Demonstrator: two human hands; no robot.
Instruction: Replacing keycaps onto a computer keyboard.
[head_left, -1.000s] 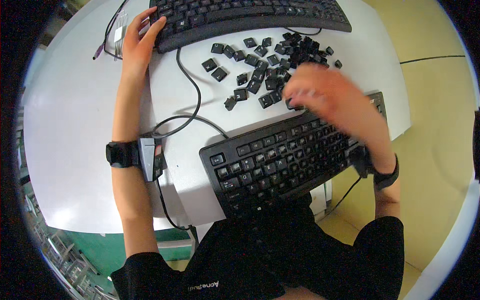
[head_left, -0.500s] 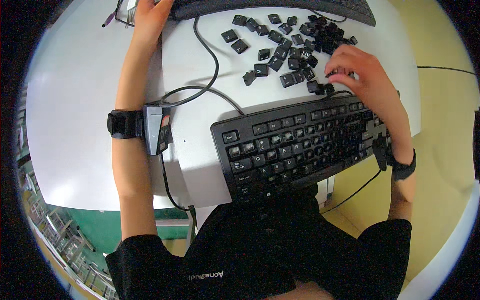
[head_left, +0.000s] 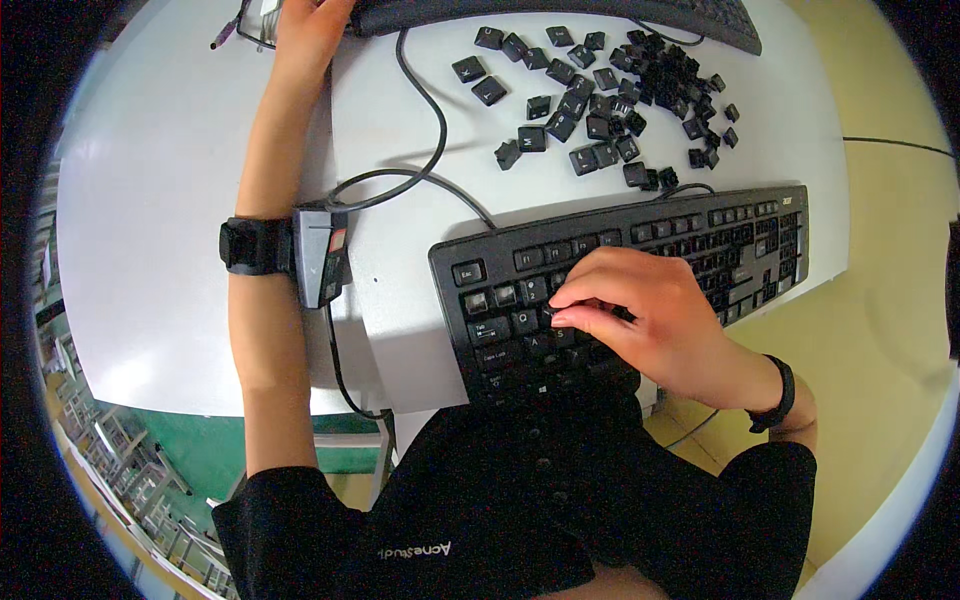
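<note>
My right hand (head_left: 655, 310) is over the left part of a black keyboard (head_left: 488, 330), its thumb and index finger pinched on a small black keycap (head_left: 549, 311), mostly hidden by the fingertips. Some key positions on this keyboard have lettered caps, others are bare. At the top edge of the view, my left hand (head_left: 308, 35) is beside the left end of a second black keyboard (head_left: 560, 12); its fingers are cut off by the frame. Between the two keyboards lies a scattered pile of loose black keycaps (head_left: 665, 80), densest toward the right.
A grey device (head_left: 318, 260) is strapped to my left forearm, and a black band (head_left: 775, 395) circles my right wrist. A black cable (head_left: 438, 115) loops across the white table (head_left: 150, 230). The near keyboard overhangs the table's front edge. Yellow floor shows at the right.
My right hand has moved from the keycap pile down and left onto the near keyboard, uncovering the pile's right side. The left hand has barely moved.
</note>
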